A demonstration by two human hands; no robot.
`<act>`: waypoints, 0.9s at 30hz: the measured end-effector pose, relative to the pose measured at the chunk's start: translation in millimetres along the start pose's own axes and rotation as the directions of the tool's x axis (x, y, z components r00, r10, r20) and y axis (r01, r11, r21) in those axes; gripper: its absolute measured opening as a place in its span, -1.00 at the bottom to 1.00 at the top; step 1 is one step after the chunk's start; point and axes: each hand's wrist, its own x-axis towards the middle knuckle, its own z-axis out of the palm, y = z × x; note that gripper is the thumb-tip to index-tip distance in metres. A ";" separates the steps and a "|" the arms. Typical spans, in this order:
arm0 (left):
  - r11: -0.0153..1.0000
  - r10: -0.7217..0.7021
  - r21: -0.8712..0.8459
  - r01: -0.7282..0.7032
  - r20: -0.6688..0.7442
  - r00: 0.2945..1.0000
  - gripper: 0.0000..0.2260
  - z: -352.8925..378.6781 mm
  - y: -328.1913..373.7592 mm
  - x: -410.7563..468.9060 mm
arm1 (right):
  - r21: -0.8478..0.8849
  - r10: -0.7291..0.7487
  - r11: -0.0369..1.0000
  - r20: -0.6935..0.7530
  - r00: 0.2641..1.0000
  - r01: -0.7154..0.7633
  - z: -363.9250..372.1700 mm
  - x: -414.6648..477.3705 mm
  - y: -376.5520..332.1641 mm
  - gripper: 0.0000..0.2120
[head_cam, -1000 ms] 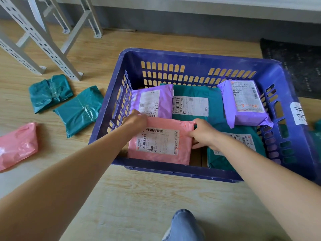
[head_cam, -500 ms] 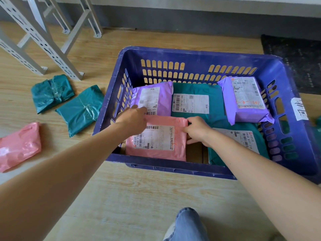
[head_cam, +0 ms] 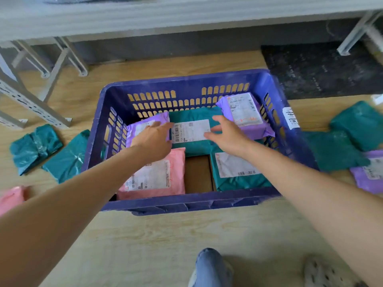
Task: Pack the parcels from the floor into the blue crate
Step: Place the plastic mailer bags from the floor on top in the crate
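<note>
Both grips are spread and empty: my left hand [head_cam: 154,139] and right hand [head_cam: 228,134] hover inside the blue crate [head_cam: 186,201], either side of the green parcel [head_cam: 192,131], probably to shift it. The pink parcel [head_cam: 157,175] lies flat in the crate's near-left corner; soft, crinkly green bags [head_cam: 49,150] wait on the floor left of the crate.

Single head-worn view, wide-angle, looked forward and steeply down from above the blue crate [head_cam: 192,201] on the wooden floor [head_cam: 165,241]. Close range: both forearms entered from the bottom corners. Frame top reached a grey shelf edge [head_cam: 186,19]. No second view.
</note>
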 end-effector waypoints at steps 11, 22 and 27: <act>0.910 0.362 -0.140 -0.391 -0.197 0.911 -0.50 -31.1 213.6 29.3 | 0.017 -0.031 0.999 -0.459 0.888 0.044 -184.8 -45.1 94.8 -0.53; 0.869 0.478 -0.156 -0.469 0.024 0.878 -0.42 70.7 387.8 72.8 | 0.178 0.241 0.969 -0.556 0.796 -0.170 -242.0 -65.0 284.4 -0.54; 0.941 0.329 -0.144 -0.306 0.185 0.926 -0.37 131.6 412.6 80.6 | 0.270 0.380 0.923 -0.530 0.758 -0.274 -213.7 -74.5 359.7 -0.57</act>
